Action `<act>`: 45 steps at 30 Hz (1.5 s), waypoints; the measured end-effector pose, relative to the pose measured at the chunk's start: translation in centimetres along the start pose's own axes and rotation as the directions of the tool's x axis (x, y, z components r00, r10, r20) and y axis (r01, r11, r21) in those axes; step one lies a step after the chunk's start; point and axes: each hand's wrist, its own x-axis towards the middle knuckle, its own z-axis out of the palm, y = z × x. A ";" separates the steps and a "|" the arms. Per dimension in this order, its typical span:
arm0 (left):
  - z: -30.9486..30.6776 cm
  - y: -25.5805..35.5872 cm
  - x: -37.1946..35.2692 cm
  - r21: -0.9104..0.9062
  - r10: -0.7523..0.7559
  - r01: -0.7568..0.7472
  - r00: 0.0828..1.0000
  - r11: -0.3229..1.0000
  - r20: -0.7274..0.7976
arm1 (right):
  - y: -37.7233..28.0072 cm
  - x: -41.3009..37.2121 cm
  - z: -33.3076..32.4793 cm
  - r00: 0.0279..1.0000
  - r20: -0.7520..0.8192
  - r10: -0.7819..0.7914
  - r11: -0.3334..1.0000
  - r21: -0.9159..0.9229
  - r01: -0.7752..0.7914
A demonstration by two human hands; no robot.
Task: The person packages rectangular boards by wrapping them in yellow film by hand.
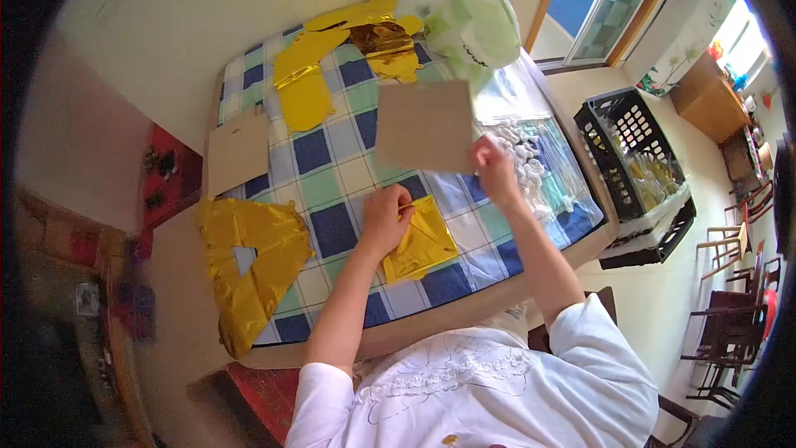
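My right hand (491, 164) is closed on the lower right corner of a square brown cardboard sheet (424, 124), which is raised over the checked cloth. The fingers of my left hand (388, 214) are closed on the upper left edge of a folded gold foil piece (421, 245) near the table's front edge. A large gold foil sheet with a hole (265, 257) lies at the left. Further back are more gold foil pieces (305, 99), one crumpled and shiny.
Another cardboard piece (238, 152) lies at the left edge. Clear plastic packets and white bundles (524, 153) lie on the right, below a green-white plastic bag (474, 29). A black crate (634, 149) stands right of the table (336, 228).
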 end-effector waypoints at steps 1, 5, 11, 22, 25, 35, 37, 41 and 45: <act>-0.1 -0.1 -0.2 -0.070 -0.025 0.026 1.000 0.997 0.015 | -0.1 -0.6 1.3 0.998 0.043 0.049 0.998 -0.045 -0.047; -1.8 1.6 -2.1 0.189 0.178 -0.139 0.962 0.972 -0.209 | -0.1 -2.8 2.7 0.993 0.107 0.053 0.998 -0.031 -0.050; -3.3 1.4 -5.3 0.243 0.068 -0.006 0.966 0.970 -0.248 | -1.2 -4.9 1.7 0.987 0.161 0.027 0.984 -0.177 0.003; -3.0 -0.9 -7.6 0.093 -0.053 0.091 0.936 0.992 -0.348 | -3.4 -3.4 3.3 0.860 0.509 0.035 0.999 -0.021 -0.028; -2.9 -1.8 -6.4 -0.009 -0.106 0.111 0.913 0.994 -0.394 | -2.0 -2.0 4.6 0.804 0.593 0.057 0.987 0.088 -0.135; -2.9 -3.7 -6.7 0.487 0.074 0.058 0.966 0.871 -0.248 | -1.5 3.0 5.1 0.906 0.369 0.208 0.966 0.067 -0.249; -2.3 -2.9 -8.1 0.487 0.084 0.044 0.968 0.872 -0.238 | -4.6 1.6 4.1 0.990 0.041 -0.136 0.968 -0.206 0.141; -1.6 -0.8 -10.9 0.455 0.056 0.057 0.971 0.888 -0.231 | -18.5 -5.3 -3.7 0.778 -0.248 -0.577 0.709 0.321 0.628; -1.2 0.0 -12.5 0.433 0.030 0.079 0.970 0.898 -0.240 | -24.8 -12.3 -12.2 0.675 -0.125 -0.728 0.286 0.839 0.464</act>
